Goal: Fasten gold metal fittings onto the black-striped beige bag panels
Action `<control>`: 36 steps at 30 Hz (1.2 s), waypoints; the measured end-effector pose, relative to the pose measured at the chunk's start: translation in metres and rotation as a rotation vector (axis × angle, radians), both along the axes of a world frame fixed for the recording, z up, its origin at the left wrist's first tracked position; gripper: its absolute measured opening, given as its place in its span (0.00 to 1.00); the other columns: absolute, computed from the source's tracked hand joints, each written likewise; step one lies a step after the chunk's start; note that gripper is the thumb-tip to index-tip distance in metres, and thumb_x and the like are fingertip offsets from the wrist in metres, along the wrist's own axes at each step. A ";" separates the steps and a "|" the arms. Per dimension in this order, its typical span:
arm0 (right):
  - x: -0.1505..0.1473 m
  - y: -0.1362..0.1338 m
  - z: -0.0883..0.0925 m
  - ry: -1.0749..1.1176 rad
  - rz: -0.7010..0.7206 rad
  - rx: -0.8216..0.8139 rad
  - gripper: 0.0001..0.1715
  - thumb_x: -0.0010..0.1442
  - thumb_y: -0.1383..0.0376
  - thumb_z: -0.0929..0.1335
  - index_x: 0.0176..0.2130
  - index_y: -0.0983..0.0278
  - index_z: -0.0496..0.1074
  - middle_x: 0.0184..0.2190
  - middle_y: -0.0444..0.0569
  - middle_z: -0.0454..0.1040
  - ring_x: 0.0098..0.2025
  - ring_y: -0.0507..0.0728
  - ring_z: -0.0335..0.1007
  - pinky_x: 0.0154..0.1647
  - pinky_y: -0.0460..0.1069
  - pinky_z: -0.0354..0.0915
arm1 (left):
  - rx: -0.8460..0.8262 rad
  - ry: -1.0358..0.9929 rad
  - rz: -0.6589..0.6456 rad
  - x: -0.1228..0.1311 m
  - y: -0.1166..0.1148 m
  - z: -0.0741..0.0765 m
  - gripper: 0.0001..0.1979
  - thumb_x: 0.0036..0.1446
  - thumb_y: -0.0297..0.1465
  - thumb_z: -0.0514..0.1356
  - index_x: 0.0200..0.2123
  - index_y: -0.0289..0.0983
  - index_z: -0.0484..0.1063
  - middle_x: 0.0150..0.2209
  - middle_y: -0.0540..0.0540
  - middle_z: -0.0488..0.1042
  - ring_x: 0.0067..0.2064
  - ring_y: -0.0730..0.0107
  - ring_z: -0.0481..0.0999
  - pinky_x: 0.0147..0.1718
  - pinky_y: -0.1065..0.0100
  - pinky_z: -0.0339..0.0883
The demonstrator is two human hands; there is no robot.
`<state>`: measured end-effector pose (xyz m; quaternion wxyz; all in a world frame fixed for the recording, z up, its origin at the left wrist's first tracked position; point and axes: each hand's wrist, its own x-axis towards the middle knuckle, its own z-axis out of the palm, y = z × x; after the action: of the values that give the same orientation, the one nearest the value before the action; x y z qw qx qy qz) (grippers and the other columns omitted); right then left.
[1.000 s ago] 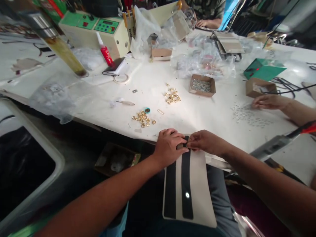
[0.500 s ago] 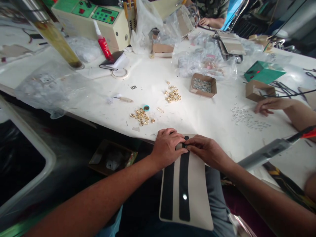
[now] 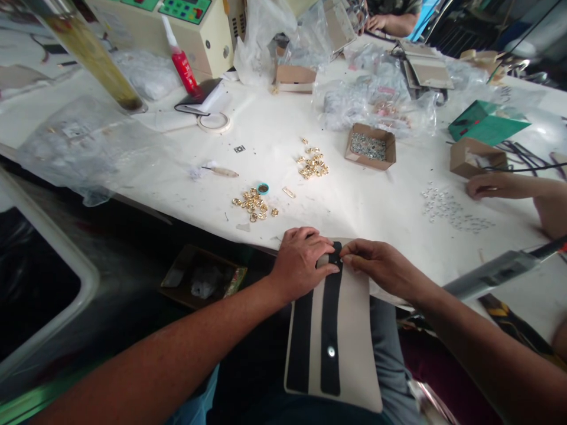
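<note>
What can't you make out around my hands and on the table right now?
In the head view:
Whatever the right hand may be pinching: too small, and covered by the hand itself.
Upper end of the black strip along the beige panel's edge: hidden under the left hand.
Print on the red bottle: too small and blurred to read.
Top of the green control panel: cut off by the top edge.
Co-worker's arm: cut off by the right edge.
</note>
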<state>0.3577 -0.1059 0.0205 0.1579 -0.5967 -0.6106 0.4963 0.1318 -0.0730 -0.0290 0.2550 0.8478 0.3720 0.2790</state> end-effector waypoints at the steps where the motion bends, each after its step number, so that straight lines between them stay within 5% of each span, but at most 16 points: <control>1: 0.001 0.001 0.000 0.007 -0.006 -0.014 0.12 0.67 0.56 0.68 0.42 0.60 0.77 0.32 0.43 0.74 0.35 0.55 0.67 0.38 0.49 0.63 | 0.002 -0.001 -0.001 0.000 0.000 0.000 0.16 0.56 0.41 0.74 0.46 0.43 0.80 0.52 0.52 0.83 0.60 0.53 0.72 0.59 0.49 0.58; 14: -0.015 0.002 0.003 -0.055 0.011 0.084 0.10 0.64 0.57 0.69 0.35 0.59 0.78 0.38 0.46 0.77 0.42 0.58 0.73 0.43 0.51 0.65 | 0.013 0.002 -0.015 -0.001 0.000 -0.002 0.13 0.59 0.40 0.72 0.44 0.43 0.80 0.53 0.51 0.83 0.61 0.53 0.72 0.60 0.48 0.57; 25: -0.022 0.007 0.006 -0.061 -0.087 -0.066 0.12 0.56 0.56 0.72 0.32 0.62 0.77 0.27 0.41 0.71 0.30 0.53 0.62 0.31 0.49 0.57 | 0.030 -0.010 -0.009 0.000 -0.001 -0.003 0.13 0.58 0.41 0.72 0.43 0.42 0.81 0.52 0.52 0.83 0.60 0.54 0.72 0.59 0.50 0.58; 36: -0.012 0.024 -0.002 -0.002 -0.023 -0.175 0.08 0.55 0.60 0.72 0.31 0.63 0.77 0.28 0.45 0.77 0.31 0.55 0.69 0.35 0.50 0.62 | 0.036 -0.003 -0.017 -0.001 0.000 0.000 0.14 0.56 0.40 0.74 0.43 0.42 0.79 0.51 0.53 0.83 0.59 0.54 0.72 0.59 0.51 0.58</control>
<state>0.3454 -0.0824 0.0186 0.1102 -0.6156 -0.5580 0.5455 0.1310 -0.0730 -0.0295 0.2427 0.8549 0.3592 0.2848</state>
